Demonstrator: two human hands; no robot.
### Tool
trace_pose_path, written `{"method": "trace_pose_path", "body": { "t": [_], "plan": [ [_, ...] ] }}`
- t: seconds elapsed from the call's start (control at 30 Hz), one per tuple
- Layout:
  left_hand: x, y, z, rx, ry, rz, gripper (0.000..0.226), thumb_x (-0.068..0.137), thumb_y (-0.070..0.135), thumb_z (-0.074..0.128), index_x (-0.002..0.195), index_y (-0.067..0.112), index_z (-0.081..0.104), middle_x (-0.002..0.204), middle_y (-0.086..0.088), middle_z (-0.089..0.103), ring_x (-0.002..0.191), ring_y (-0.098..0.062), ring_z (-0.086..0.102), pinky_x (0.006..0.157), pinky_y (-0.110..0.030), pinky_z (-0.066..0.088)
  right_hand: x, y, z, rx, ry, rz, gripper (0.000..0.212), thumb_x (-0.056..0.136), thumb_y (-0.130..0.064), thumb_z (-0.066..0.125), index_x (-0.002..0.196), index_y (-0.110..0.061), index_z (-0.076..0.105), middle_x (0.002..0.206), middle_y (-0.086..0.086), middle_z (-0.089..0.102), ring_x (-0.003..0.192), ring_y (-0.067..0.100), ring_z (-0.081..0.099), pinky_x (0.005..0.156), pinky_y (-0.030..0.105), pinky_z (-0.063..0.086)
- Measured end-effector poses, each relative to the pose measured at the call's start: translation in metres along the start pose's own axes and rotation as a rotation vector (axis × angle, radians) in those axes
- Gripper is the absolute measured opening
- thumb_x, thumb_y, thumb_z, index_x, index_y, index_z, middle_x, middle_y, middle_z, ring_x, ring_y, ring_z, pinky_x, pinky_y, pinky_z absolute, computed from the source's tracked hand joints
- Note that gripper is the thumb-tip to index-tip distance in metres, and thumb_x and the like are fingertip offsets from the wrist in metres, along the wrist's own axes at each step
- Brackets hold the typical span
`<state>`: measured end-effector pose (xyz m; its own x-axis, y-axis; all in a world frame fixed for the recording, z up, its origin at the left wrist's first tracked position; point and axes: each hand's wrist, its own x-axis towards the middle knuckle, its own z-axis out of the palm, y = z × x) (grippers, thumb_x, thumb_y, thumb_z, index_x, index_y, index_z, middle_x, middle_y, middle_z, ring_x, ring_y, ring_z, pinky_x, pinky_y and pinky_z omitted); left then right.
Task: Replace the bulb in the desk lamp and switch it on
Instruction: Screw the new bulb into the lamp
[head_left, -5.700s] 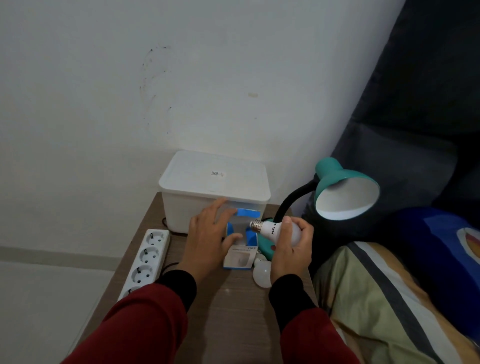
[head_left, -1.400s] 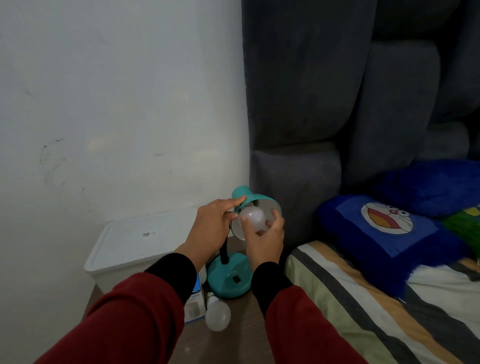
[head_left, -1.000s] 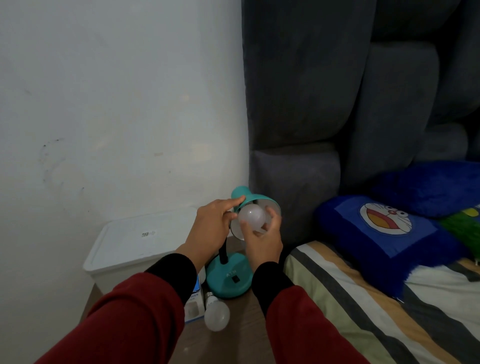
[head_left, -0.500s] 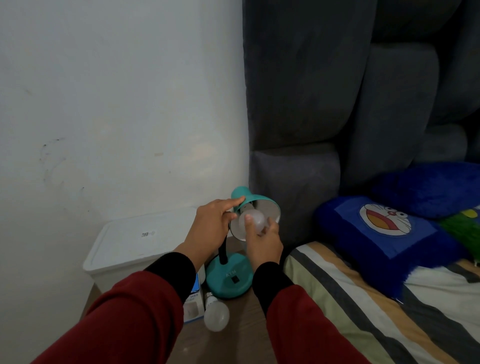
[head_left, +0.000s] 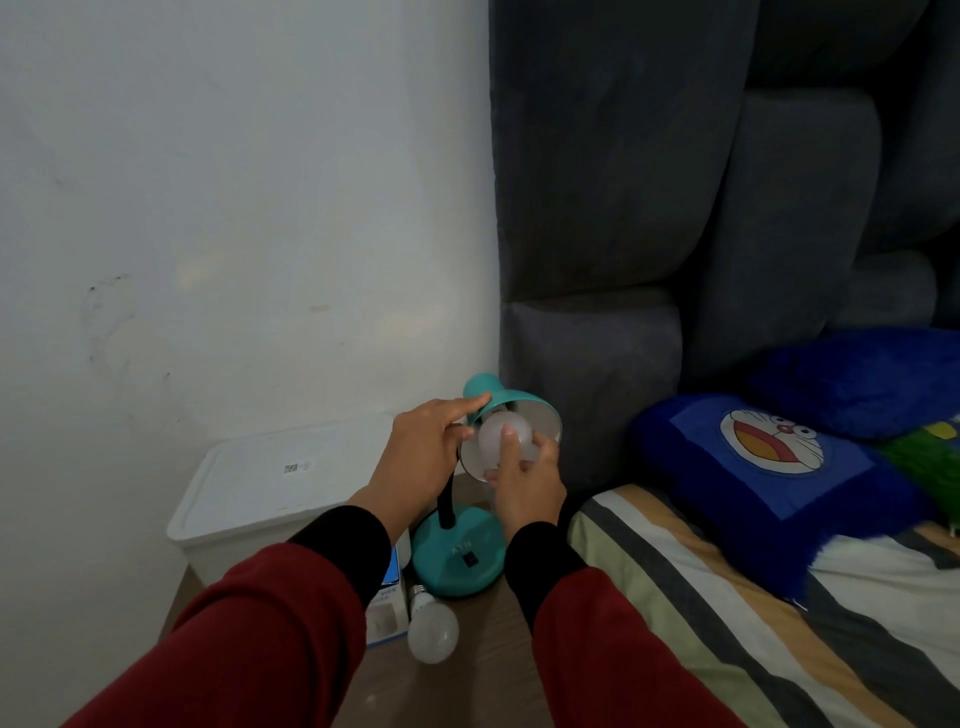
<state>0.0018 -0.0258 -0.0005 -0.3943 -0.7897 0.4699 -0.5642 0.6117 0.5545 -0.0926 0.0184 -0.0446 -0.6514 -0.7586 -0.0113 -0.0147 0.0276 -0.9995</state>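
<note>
At the mouth of the teal metal lamp shade (head_left: 506, 402), a frosted white round bulb (head_left: 496, 435) is gripped by the right hand (head_left: 524, 480), whose fingertips (head_left: 508, 432) are curled over the bulb's front face while the bulb sits inside the shade's white interior. The shade's teal outer shell is held from the left by the left hand (head_left: 423, 460), with the index finger laid along the top of the shell and the thumb pressed at the rim. Both forearms are covered by dark red sleeves (head_left: 270, 623) with black cuffs. The shade is carried on a black flexible neck (head_left: 444, 506), which rises from a round teal lamp base (head_left: 460, 556) bearing a small black switch; the lamp is seen unlit. Just in front of the base, a second frosted white bulb (head_left: 432, 631) with a metal screw cap is seen lying on its side on the brown wood-grain table top (head_left: 483, 670). Touching or just beside that bulb on the left, a small white-and-blue cardboard bulb box (head_left: 387, 605) is partly hidden by the left sleeve. Behind these, a white lidded plastic storage box (head_left: 270, 488) is set against the white wall. To the right, a dark grey padded headboard (head_left: 623, 208), a striped bedsheet (head_left: 727, 623) and a blue cartoon-cat pillow (head_left: 769, 457) are shown.
</note>
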Motion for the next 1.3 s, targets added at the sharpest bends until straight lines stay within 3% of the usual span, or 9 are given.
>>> {"method": "trace_pose_path", "body": {
  "t": [0.2, 0.37, 0.5, 0.63, 0.77, 0.87, 1.0, 1.13, 1.3],
  "plan": [
    [-0.001, 0.0, 0.0, -0.014, 0.009, 0.017, 0.04, 0.09, 0.0, 0.056, 0.124, 0.021, 0.061, 0.119, -0.009, 0.066, 0.104, -0.013, 0.059, 0.084, -0.001, 0.036, -0.003, -0.001, -0.004, -0.049, -0.02, -0.001, 0.073, 0.085, -0.037, 0.063, 0.145, -0.023, 0.025, 0.127, 0.013, 0.057, 0.108, 0.025, 0.059, 0.089, 0.028, 0.047],
    [0.0, -0.002, 0.0, -0.011, 0.01, 0.012, 0.041, 0.09, 0.0, 0.055, 0.124, 0.022, 0.06, 0.119, -0.008, 0.066, 0.108, -0.017, 0.06, 0.089, -0.009, 0.036, -0.001, 0.0, -0.005, -0.105, -0.03, 0.001, 0.051, 0.085, -0.045, 0.061, 0.122, -0.01, 0.052, 0.095, 0.004, 0.063, 0.084, 0.016, 0.057, 0.073, 0.02, 0.039],
    [0.0, -0.002, 0.0, -0.005, 0.016, 0.016, 0.041, 0.09, 0.0, 0.056, 0.124, 0.021, 0.06, 0.119, -0.008, 0.066, 0.105, -0.015, 0.06, 0.088, -0.007, 0.036, 0.005, -0.001, -0.004, -0.148, -0.026, 0.034, 0.057, 0.086, -0.052, 0.054, 0.117, -0.004, 0.059, 0.114, 0.015, 0.062, 0.102, 0.025, 0.06, 0.077, 0.021, 0.037],
    [-0.001, -0.003, 0.002, -0.011, 0.019, 0.022, 0.042, 0.09, -0.001, 0.055, 0.125, 0.022, 0.06, 0.117, -0.008, 0.066, 0.095, -0.004, 0.053, 0.077, 0.009, 0.035, 0.0, 0.001, -0.006, -0.079, -0.031, -0.04, 0.072, 0.082, -0.04, 0.066, 0.143, -0.021, 0.032, 0.129, 0.011, 0.052, 0.103, 0.021, 0.06, 0.082, 0.022, 0.043],
    [-0.001, -0.003, 0.0, -0.015, 0.017, 0.018, 0.041, 0.09, 0.0, 0.056, 0.125, 0.022, 0.06, 0.117, -0.009, 0.066, 0.101, -0.012, 0.059, 0.085, -0.005, 0.036, -0.001, 0.002, -0.004, 0.016, -0.044, 0.001, 0.05, 0.088, -0.045, 0.056, 0.126, -0.014, 0.049, 0.106, 0.011, 0.067, 0.081, 0.016, 0.065, 0.076, 0.029, 0.055],
    [0.0, -0.003, 0.0, -0.014, 0.015, 0.016, 0.041, 0.09, 0.001, 0.056, 0.125, 0.022, 0.06, 0.118, -0.009, 0.066, 0.105, -0.015, 0.06, 0.088, -0.008, 0.037, -0.002, 0.002, 0.001, 0.005, -0.041, 0.022, 0.063, 0.087, -0.053, 0.051, 0.138, -0.017, 0.039, 0.119, 0.007, 0.061, 0.098, 0.024, 0.066, 0.089, 0.038, 0.055],
    [0.0, -0.005, 0.001, -0.015, 0.023, 0.028, 0.041, 0.09, 0.001, 0.055, 0.125, 0.023, 0.06, 0.117, -0.008, 0.066, 0.099, -0.01, 0.058, 0.082, -0.001, 0.037, -0.005, 0.0, -0.001, -0.064, -0.029, -0.054, 0.062, 0.084, -0.038, 0.064, 0.137, -0.025, 0.036, 0.117, 0.006, 0.06, 0.091, 0.018, 0.062, 0.078, 0.024, 0.046],
    [0.0, -0.006, 0.0, -0.018, 0.021, 0.033, 0.041, 0.09, 0.0, 0.055, 0.125, 0.021, 0.06, 0.116, -0.008, 0.067, 0.095, -0.006, 0.054, 0.081, 0.002, 0.036, -0.001, -0.003, -0.004, -0.082, -0.038, 0.003, 0.053, 0.093, -0.048, 0.043, 0.133, -0.014, 0.045, 0.12, 0.013, 0.061, 0.107, 0.024, 0.059, 0.08, 0.022, 0.039],
    [0.001, -0.007, 0.003, -0.016, 0.036, 0.041, 0.041, 0.09, -0.001, 0.055, 0.124, 0.02, 0.06, 0.116, -0.009, 0.066, 0.095, -0.004, 0.053, 0.076, 0.014, 0.031, -0.001, -0.002, -0.002, -0.086, -0.037, -0.063, 0.063, 0.084, -0.04, 0.064, 0.138, -0.019, 0.038, 0.13, 0.011, 0.054, 0.107, 0.021, 0.057, 0.082, 0.02, 0.041]
  ]
}}
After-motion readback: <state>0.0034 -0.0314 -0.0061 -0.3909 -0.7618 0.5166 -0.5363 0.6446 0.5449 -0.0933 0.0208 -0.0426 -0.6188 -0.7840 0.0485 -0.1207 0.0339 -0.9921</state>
